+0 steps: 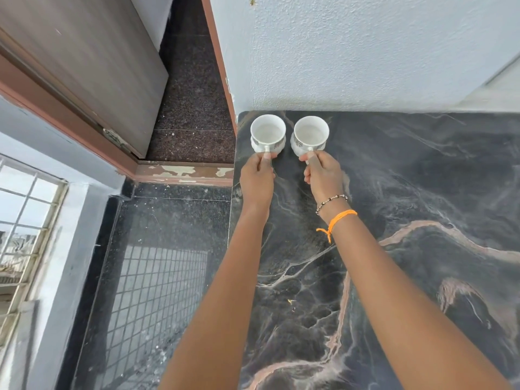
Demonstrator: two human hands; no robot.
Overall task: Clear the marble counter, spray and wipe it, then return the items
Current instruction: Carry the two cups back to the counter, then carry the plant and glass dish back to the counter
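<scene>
Two white cups with a dark patterned band stand upright side by side at the far left corner of the black marble counter [408, 192], close to the wall. My left hand [257, 175] pinches the handle of the left cup [268, 132]. The right cup [311, 135] is held the same way, by its handle, in my right hand [323, 174]. Both cups look empty inside and seem to rest on the counter. My right wrist carries a bead bracelet and an orange thread.
A pale textured wall [351, 52] backs the counter. The counter's left edge drops to a dark speckled floor [157, 263]. A brown door frame [222, 66] and a wooden door [84, 60] are at the upper left, a barred window [25, 226] at far left.
</scene>
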